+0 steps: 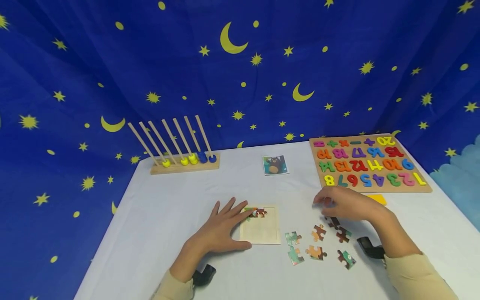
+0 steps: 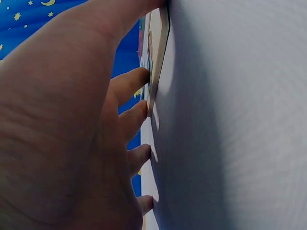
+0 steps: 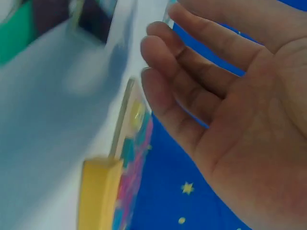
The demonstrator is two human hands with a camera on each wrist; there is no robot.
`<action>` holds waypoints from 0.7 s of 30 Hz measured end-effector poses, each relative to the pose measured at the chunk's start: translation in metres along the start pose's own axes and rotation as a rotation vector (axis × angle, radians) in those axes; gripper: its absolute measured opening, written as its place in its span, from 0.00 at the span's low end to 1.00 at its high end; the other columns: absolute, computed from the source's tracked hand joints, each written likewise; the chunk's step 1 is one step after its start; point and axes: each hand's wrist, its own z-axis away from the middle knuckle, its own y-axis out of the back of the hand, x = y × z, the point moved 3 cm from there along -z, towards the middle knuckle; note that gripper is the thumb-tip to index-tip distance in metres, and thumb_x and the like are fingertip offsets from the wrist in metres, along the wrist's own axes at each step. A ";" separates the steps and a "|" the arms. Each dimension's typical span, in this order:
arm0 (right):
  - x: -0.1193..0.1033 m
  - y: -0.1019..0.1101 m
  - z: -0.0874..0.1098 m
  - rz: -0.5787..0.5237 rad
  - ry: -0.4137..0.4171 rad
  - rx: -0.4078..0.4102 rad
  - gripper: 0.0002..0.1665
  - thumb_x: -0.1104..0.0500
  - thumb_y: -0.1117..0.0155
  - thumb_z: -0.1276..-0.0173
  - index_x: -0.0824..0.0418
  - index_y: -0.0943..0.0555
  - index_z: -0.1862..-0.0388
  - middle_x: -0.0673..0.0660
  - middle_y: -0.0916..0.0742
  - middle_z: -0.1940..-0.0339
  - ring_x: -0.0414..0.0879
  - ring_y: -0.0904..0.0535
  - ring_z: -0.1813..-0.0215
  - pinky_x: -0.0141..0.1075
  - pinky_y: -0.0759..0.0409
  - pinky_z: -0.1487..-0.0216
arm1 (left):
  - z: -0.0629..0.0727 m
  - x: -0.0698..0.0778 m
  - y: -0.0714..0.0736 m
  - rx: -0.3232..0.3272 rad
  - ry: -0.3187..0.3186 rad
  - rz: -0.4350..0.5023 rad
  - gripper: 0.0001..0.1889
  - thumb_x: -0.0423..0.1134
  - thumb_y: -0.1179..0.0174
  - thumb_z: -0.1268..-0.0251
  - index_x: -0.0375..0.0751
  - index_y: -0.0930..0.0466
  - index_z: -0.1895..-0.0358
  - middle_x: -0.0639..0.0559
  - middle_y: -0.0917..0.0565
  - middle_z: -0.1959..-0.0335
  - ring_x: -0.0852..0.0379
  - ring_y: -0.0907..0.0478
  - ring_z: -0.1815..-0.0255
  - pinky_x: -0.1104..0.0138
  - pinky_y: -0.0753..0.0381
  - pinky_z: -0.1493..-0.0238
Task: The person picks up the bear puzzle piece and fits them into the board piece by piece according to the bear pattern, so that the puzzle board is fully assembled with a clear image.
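A square wooden puzzle tray (image 1: 260, 233) lies on the table with a few joined jigsaw pieces (image 1: 258, 213) along its top edge. My left hand (image 1: 221, 231) spreads its fingers over the tray's left side; its index fingertip touches the pieces and its thumb rests at the lower left edge. To the right, my right hand (image 1: 346, 203) hovers with loosely bent fingers, and its palm (image 3: 259, 115) holds nothing. Loose pieces lie below it, among them a green piece (image 1: 295, 255), an orange piece (image 1: 316, 252) and a brown piece (image 1: 343, 234).
Behind the tray lies a small picture card (image 1: 275, 165) of a bear-like animal. A wooden bead counter (image 1: 185, 166) with upright rods stands at the back left. At the back right is a colourful number board (image 1: 369, 164), with a yellow block (image 1: 378, 199) near its front edge.
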 end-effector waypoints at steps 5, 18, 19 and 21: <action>0.012 -0.004 0.008 -0.050 -0.076 -0.097 0.19 0.52 0.22 0.48 0.52 0.19 0.58 0.50 0.22 0.68 0.46 0.28 0.63 0.38 0.26 0.63 | 0.001 -0.001 0.000 -0.001 -0.001 0.009 0.48 0.78 0.49 0.50 0.67 0.49 0.25 0.63 0.54 0.23 0.51 0.65 0.23 0.41 0.67 0.30; 0.006 -0.012 0.010 0.161 -0.196 -0.114 0.21 0.49 0.20 0.53 0.52 0.22 0.66 0.49 0.24 0.72 0.45 0.29 0.68 0.38 0.27 0.69 | 0.000 0.000 -0.001 0.009 -0.001 0.014 0.48 0.79 0.49 0.51 0.67 0.49 0.25 0.63 0.53 0.23 0.50 0.64 0.23 0.41 0.68 0.30; 0.006 -0.013 0.009 0.148 -0.200 -0.097 0.21 0.48 0.21 0.53 0.52 0.22 0.65 0.49 0.24 0.72 0.45 0.28 0.68 0.38 0.27 0.68 | 0.000 0.000 -0.001 0.008 -0.002 0.012 0.48 0.79 0.49 0.51 0.67 0.48 0.25 0.63 0.53 0.23 0.50 0.64 0.23 0.41 0.68 0.30; 0.007 -0.013 0.007 0.128 -0.201 -0.057 0.21 0.49 0.22 0.52 0.52 0.22 0.64 0.48 0.23 0.73 0.44 0.28 0.69 0.37 0.26 0.68 | 0.000 -0.001 -0.001 0.006 -0.002 0.008 0.48 0.79 0.49 0.51 0.67 0.48 0.25 0.63 0.53 0.23 0.50 0.64 0.23 0.41 0.67 0.31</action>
